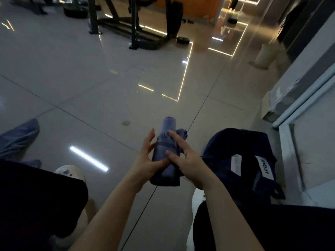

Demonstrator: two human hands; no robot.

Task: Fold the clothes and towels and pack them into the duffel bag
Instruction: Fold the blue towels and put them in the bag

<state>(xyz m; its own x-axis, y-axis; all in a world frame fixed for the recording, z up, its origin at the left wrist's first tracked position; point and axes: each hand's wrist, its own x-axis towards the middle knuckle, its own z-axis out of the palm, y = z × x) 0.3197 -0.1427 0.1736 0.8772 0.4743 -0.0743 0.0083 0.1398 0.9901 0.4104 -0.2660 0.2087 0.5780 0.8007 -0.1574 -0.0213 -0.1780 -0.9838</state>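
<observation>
- Low in the middle of the frame, a rolled blue-grey towel (165, 153) is held up above the pale tiled floor (90, 78), its long axis running away from the camera.
- The roll is clasped between both hands: the left hand (146, 160) is set against its left side with the thumb laid across the near part and the fingers spread and nearly straight.
- The right hand (186, 163) is set against the roll's right side, with the index finger stretched along the top and the thumb pressed on the cloth, touching the left thumb.
- A loose flap of the towel is seen sticking out on the right of the roll, behind the right fingers.
- Dark lettering is printed on a band round the roll; it cannot be read.
- Just right of the hands, a dark navy duffel bag (241, 160) is lying on the floor, with white labels showing on its upper side and a strap loop at its near right corner.
- At the left edge of the frame, another blue-grey cloth (18, 138) is crumpled on the floor, well apart from the bag.
- Black-clad legs are seen at the lower left and lower right, with a white shoe (69, 172) beside the left knee.
- Across the upper part of the frame, dark gym machine frames (130, 29) are standing on the glossy tiles.
</observation>
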